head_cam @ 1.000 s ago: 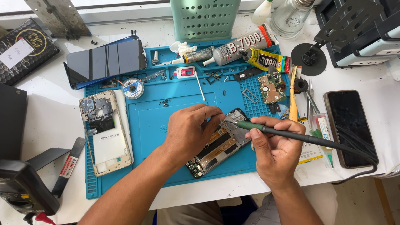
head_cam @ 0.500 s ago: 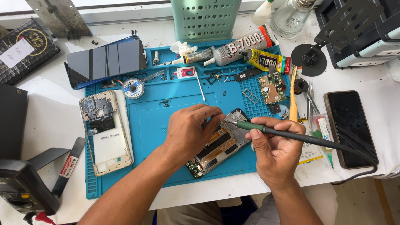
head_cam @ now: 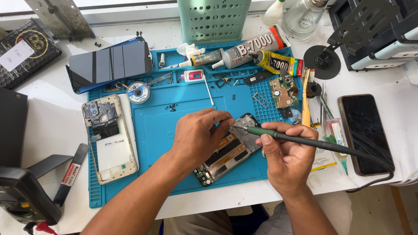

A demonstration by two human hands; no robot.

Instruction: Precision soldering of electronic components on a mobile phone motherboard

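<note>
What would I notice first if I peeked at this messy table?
Probably the two hands in the middle: the right hand holds a green-handled soldering iron to an opened phone that the left hand steadies on the blue mat. Glue tubes lie along the mat's far edge, and a phone back shell lies at its left.

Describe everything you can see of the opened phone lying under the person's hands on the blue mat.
The opened phone lies flat and slantwise on the blue mat, its back cover off. Inside show a dark frame, silvery metal shielding near the top, a long black panel with orange edging, and a green board strip at the lower end. The left hand rests over its upper left edge; the right hand holds a soldering iron, green-gripped, with its tip at the phone's top corner.
</note>
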